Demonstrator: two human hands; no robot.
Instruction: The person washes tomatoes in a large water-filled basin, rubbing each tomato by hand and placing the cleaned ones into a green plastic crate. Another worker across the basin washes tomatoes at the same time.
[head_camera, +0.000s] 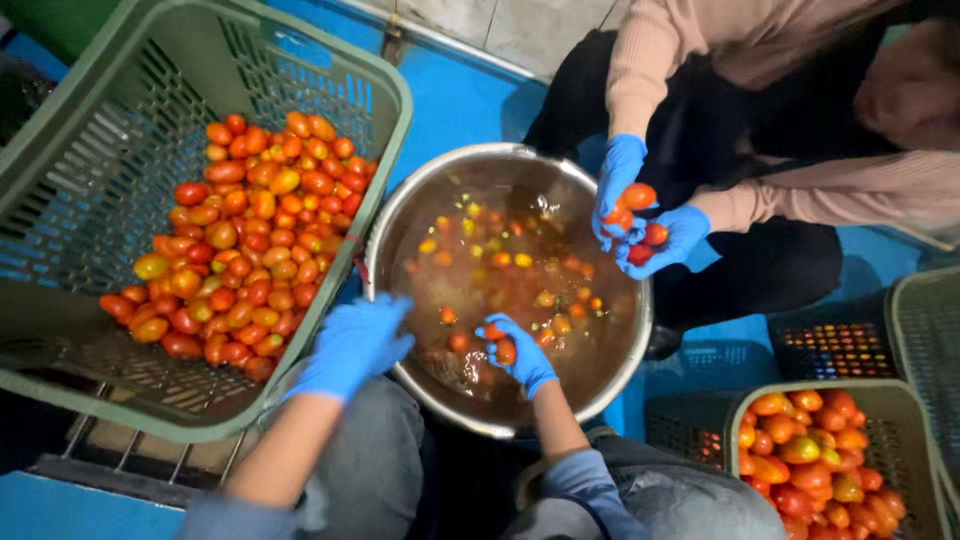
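Both my knees sit lowest in view, grey trousers under my arms. My left hand (352, 343), in a blue glove, hovers open and empty with fingers spread, between the tilted green crate (60, 330) of tomatoes and the steel bowl (400, 205). My right hand (516, 352) closes around small red tomatoes (499, 342) over the bowl's murky water. Across the bowl, another person's gloved hands (640, 215) cup several tomatoes. Another crate (905, 400) stands at my right.
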